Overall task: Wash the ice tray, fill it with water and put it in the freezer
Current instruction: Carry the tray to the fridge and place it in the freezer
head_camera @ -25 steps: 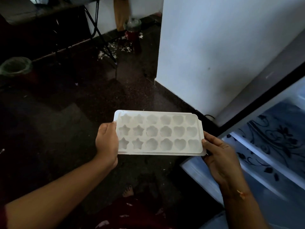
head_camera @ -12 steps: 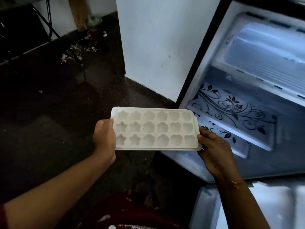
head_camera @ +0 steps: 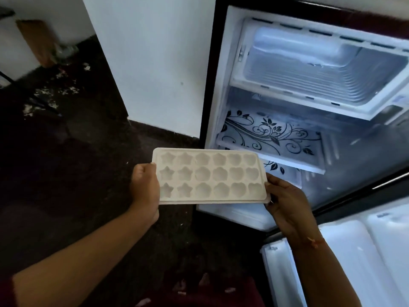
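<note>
Tray status: ice tray [head_camera: 209, 176] is held roughly level in mid-air, below and left of the freezer compartment [head_camera: 309, 80], outside the cabinet and not yet in. Left hand [head_camera: 145, 187] grips one short end with its fingers curled round the rim. Right hand [head_camera: 287, 200] grips the opposite end, with most of its fingers hidden under the tray. Can't tell from here if the star, flower and heart cells hold water; the light is too dim.

Risks:
- Lift is up and rightward to the freezer compartment. Any tilt on the way would likely slop water out, if it is filled, onto the patterned shelf [head_camera: 270, 136] just below the compartment or onto the dark floor [head_camera: 66, 173] further down and left.
- Compartment mouth looks only modestly wider than the tray. A skewed entry could clip the frame and jolt the contents.
- One hand probably has to let go to slide the tray in, and a one-ended hold on a thin tray invites sag.
- Frost shows at the compartment's back wall, so the tray may stop short or sit uneven.
- Open door [head_camera: 365, 251], below and right of the compartment, crowds the right elbow.
</note>
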Tool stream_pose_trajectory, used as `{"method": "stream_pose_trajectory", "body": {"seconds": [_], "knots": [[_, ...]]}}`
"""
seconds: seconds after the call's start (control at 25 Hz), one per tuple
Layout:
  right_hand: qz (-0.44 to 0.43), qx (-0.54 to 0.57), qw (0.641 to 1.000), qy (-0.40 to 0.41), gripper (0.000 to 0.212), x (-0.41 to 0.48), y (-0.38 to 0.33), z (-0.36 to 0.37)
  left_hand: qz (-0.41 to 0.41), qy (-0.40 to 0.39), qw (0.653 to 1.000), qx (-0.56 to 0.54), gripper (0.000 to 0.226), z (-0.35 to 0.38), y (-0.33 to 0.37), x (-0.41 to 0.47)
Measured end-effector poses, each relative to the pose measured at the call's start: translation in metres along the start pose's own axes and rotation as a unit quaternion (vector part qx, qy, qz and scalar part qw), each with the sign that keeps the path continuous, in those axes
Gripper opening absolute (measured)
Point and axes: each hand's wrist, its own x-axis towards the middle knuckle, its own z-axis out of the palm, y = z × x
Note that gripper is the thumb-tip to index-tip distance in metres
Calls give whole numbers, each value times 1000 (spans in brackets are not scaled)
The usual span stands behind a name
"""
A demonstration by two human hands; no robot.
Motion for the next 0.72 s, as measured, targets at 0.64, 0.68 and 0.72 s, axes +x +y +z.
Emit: {"method": "stream_pose_trajectory", "body": {"seconds": [0.64, 0.68, 0.72], "knots": [[-35, 21, 999, 25, 32, 59, -46, -105, 25, -101, 995, 3, 14, 145, -2, -7], [-41, 19, 999, 19, 33, 61, -50, -110, 21, -109, 994, 0, 18, 152, 0, -7], [-45, 19, 999, 15, 33, 63, -54, -115, 17, -117, 993, -3, 20, 159, 3, -7]]}}
